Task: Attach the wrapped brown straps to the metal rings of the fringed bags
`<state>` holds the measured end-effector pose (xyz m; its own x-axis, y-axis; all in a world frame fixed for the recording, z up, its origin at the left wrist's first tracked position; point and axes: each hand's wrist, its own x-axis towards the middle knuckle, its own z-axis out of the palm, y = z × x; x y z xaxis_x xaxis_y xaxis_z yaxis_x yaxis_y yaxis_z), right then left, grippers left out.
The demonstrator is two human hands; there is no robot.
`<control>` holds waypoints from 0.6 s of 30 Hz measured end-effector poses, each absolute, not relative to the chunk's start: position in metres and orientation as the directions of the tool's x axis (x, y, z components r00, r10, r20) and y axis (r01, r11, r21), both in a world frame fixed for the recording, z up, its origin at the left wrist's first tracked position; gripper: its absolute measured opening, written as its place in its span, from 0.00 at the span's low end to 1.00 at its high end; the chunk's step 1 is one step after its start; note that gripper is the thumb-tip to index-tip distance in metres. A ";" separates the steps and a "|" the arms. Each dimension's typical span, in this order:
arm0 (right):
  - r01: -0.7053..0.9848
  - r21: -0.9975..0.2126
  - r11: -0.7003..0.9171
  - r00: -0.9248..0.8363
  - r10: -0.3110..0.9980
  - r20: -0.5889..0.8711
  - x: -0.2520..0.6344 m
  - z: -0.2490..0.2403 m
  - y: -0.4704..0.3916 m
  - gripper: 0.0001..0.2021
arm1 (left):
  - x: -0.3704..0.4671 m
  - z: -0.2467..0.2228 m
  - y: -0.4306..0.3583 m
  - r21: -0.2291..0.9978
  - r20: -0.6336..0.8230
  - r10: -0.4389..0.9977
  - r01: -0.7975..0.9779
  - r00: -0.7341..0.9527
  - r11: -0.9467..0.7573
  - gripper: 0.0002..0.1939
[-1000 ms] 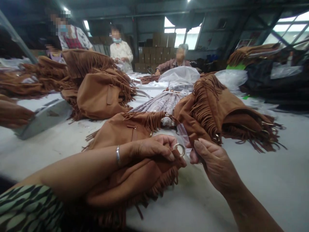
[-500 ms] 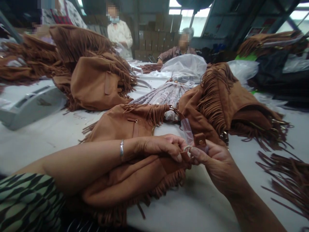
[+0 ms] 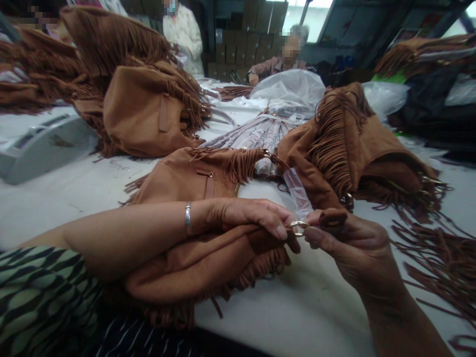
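Note:
My left hand (image 3: 256,215) is closed on the end of a brown fringed bag (image 3: 186,275) that lies along the table's near edge. Beside its thumb, a gold-coloured metal ring (image 3: 298,223) shows at the bag's end tab. From the other side, my right hand (image 3: 353,248) pinches a brown strap end (image 3: 332,218) against the ring; whether a clasp links the two is hidden by the fingers. A strip of clear plastic (image 3: 298,191) rises behind the fingertips. Just beyond my left forearm lies another fringed bag (image 3: 178,178).
More brown bags are piled at the left (image 3: 137,114) and right (image 3: 372,144). Plastic-wrapped straps (image 3: 249,134) lie mid-table. A pale grey device (image 3: 48,144) stands at left, loose fringe (image 3: 442,248) at right. Two people (image 3: 182,39) are across the table, near stacked cartons (image 3: 238,49).
My right hand has moved right and turned, tilting the strap end flatter. The metal ring now shows more clearly between my hands. The view has tipped slightly downward.

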<state>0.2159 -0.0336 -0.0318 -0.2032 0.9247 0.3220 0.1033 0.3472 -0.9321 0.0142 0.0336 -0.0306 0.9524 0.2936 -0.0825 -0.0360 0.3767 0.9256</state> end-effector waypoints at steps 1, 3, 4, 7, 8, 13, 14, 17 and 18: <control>0.129 -0.915 0.382 -0.215 0.912 0.350 0.217 -0.031 -0.034 0.09 | 0.014 -0.029 0.032 0.921 -0.109 0.312 -0.022 0.944 0.389 0.11; 0.185 -0.869 0.459 -0.251 0.877 0.410 0.220 -0.029 -0.034 0.11 | 0.013 -0.024 0.026 0.944 -0.156 0.408 0.013 0.899 0.331 0.13; 0.211 -0.843 0.495 -0.271 0.858 0.436 0.221 -0.028 -0.034 0.12 | 0.012 -0.021 0.023 0.965 -0.161 0.474 0.037 0.865 0.260 0.13; 0.269 -0.781 0.564 -0.324 0.816 0.479 0.221 -0.027 -0.033 0.14 | 0.007 -0.011 0.016 0.994 -0.101 0.618 0.104 0.779 0.032 0.14; 0.276 -0.770 0.575 -0.332 0.809 0.485 0.221 -0.027 -0.032 0.14 | 0.006 -0.009 0.015 0.993 -0.094 0.635 0.116 0.767 0.006 0.14; 0.297 -0.780 0.550 -0.324 0.827 0.460 0.218 -0.028 -0.031 0.15 | 0.003 -0.009 0.012 0.984 -0.153 0.601 0.178 0.785 0.018 0.14; 0.304 -0.778 0.549 -0.306 0.830 0.466 0.217 -0.029 -0.031 0.16 | 0.003 -0.010 0.011 0.981 -0.155 0.607 0.195 0.780 0.001 0.15; 0.298 -0.811 0.504 -0.217 0.863 0.457 0.215 -0.030 -0.033 0.16 | 0.004 -0.010 0.006 0.960 -0.129 0.681 0.264 0.720 -0.097 0.16; 0.285 -0.842 0.458 -0.167 0.889 0.427 0.215 -0.030 -0.034 0.15 | 0.005 -0.010 0.004 0.942 -0.106 0.714 0.300 0.692 -0.150 0.16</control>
